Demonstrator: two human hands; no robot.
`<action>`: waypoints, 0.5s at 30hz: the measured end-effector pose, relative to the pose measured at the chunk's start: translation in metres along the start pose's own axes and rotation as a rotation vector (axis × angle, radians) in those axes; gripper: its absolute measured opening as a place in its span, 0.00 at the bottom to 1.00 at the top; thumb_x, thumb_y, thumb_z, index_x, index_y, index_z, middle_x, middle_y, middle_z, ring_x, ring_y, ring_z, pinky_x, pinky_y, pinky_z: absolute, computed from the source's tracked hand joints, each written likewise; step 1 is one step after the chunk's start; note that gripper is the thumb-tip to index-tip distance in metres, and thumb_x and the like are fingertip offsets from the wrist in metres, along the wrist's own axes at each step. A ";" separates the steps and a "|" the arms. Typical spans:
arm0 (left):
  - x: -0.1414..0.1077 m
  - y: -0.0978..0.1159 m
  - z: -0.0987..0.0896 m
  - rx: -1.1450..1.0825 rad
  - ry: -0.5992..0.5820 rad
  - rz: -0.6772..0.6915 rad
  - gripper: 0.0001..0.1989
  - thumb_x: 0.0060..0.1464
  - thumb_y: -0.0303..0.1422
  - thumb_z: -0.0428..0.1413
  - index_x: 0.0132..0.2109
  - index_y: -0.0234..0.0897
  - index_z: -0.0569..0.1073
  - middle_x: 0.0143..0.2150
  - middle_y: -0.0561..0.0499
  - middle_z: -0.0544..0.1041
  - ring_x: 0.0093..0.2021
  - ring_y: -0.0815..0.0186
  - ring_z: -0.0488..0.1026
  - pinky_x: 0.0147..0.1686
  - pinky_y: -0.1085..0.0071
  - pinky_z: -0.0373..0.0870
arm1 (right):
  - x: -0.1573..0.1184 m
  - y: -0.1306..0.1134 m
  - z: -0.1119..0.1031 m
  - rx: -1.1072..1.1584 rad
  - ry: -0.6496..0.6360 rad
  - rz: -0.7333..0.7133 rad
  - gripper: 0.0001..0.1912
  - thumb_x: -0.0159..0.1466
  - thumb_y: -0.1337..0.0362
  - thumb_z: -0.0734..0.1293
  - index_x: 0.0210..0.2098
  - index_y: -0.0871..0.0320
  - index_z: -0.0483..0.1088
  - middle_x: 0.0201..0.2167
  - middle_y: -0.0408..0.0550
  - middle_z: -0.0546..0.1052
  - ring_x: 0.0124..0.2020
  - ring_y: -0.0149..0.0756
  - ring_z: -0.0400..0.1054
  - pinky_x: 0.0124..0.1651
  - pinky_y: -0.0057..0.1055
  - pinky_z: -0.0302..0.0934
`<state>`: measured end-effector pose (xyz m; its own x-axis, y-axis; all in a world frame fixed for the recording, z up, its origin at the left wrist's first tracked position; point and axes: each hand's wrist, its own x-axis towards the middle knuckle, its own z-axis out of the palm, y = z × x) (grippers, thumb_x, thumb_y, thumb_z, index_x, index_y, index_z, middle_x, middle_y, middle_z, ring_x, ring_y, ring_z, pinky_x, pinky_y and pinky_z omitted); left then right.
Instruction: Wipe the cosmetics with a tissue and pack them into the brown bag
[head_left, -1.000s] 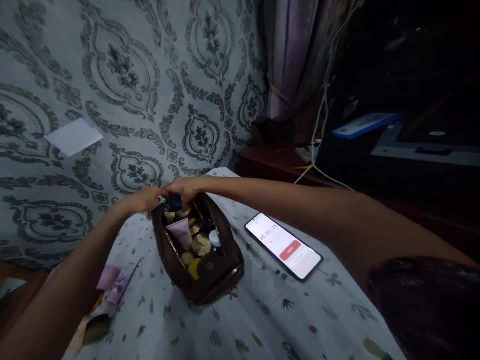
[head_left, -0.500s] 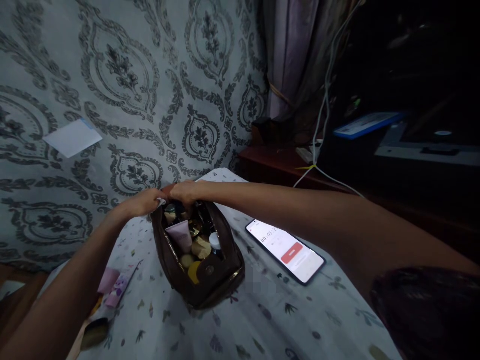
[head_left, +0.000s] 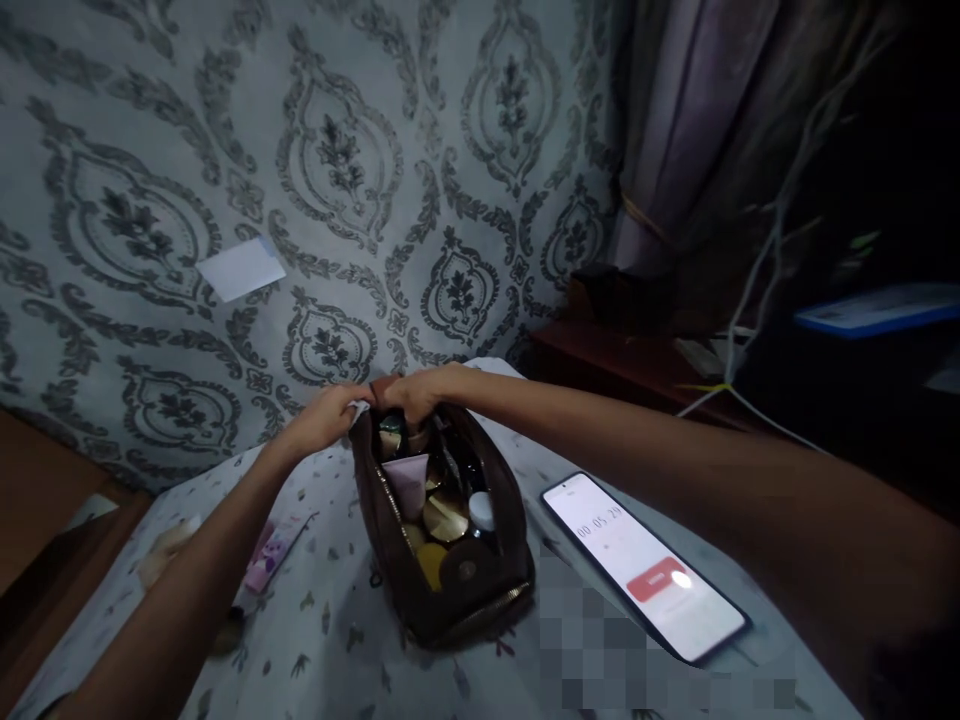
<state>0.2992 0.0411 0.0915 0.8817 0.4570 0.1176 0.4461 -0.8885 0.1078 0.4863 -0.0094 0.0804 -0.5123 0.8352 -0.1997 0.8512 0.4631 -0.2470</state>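
Observation:
A brown zippered bag (head_left: 461, 615) stands open on the patterned cloth in front of me. Inside it are a pale pink tube (head_left: 409, 482), a white-capped bottle (head_left: 482, 512), a round gold item (head_left: 445, 518) and a yellow item (head_left: 430, 567). My left hand (head_left: 330, 415) pinches the bag's far left rim, where a bit of white material (head_left: 360, 408) shows at the fingertips. At the far end of the opening, my right hand (head_left: 421, 393) reaches down with curled fingers; what they grip is hidden. A reddish-brown piece (head_left: 386, 385) shows between the hands.
A phone (head_left: 649, 570) with a running timer lies right of the bag. Left of it are a pink printed tube (head_left: 277, 555) and a dark item partly behind my forearm. Patterned wall (head_left: 337, 160) rises behind; a reddish-brown table (head_left: 600, 360) with white cables (head_left: 757, 290) stands right.
The camera view has shifted, so everything sits further right and slightly lower. Both hands stay at the bag's far end. The phone's timer has advanced.

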 end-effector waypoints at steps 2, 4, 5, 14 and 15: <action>-0.004 -0.003 0.005 -0.050 0.040 -0.006 0.26 0.50 0.24 0.43 0.52 0.36 0.77 0.52 0.48 0.79 0.54 0.61 0.73 0.59 0.65 0.65 | 0.003 -0.003 -0.002 -0.039 -0.039 -0.013 0.23 0.48 0.76 0.69 0.45 0.65 0.73 0.36 0.45 0.77 0.37 0.36 0.69 0.37 0.27 0.60; -0.006 -0.006 0.009 -0.086 0.069 -0.010 0.26 0.51 0.24 0.43 0.53 0.36 0.76 0.54 0.48 0.78 0.55 0.61 0.72 0.60 0.65 0.64 | 0.002 -0.007 -0.004 -0.044 -0.068 -0.011 0.22 0.49 0.77 0.68 0.45 0.66 0.74 0.35 0.45 0.77 0.36 0.35 0.69 0.37 0.27 0.59; -0.007 -0.008 0.011 -0.099 0.081 -0.011 0.26 0.51 0.24 0.42 0.53 0.35 0.76 0.54 0.47 0.78 0.56 0.61 0.72 0.60 0.65 0.64 | 0.002 -0.009 -0.005 -0.038 -0.077 -0.008 0.22 0.50 0.78 0.67 0.45 0.66 0.74 0.35 0.45 0.77 0.35 0.34 0.68 0.36 0.27 0.59; -0.013 -0.016 0.022 -0.139 0.104 -0.022 0.29 0.49 0.22 0.43 0.56 0.37 0.74 0.58 0.50 0.76 0.59 0.61 0.70 0.63 0.62 0.62 | -0.001 -0.017 -0.007 -0.056 -0.081 -0.031 0.19 0.50 0.81 0.65 0.41 0.68 0.75 0.29 0.43 0.74 0.32 0.33 0.66 0.35 0.27 0.58; -0.014 -0.015 0.021 -0.135 0.100 -0.026 0.29 0.49 0.22 0.43 0.56 0.38 0.74 0.58 0.50 0.76 0.59 0.61 0.69 0.63 0.62 0.62 | 0.000 -0.016 -0.007 -0.043 -0.082 -0.035 0.19 0.50 0.80 0.65 0.41 0.68 0.74 0.30 0.43 0.74 0.33 0.33 0.66 0.36 0.27 0.58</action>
<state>0.2829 0.0475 0.0672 0.8472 0.4880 0.2103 0.4380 -0.8654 0.2433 0.4733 -0.0152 0.0907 -0.5482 0.7919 -0.2691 0.8357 0.5055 -0.2147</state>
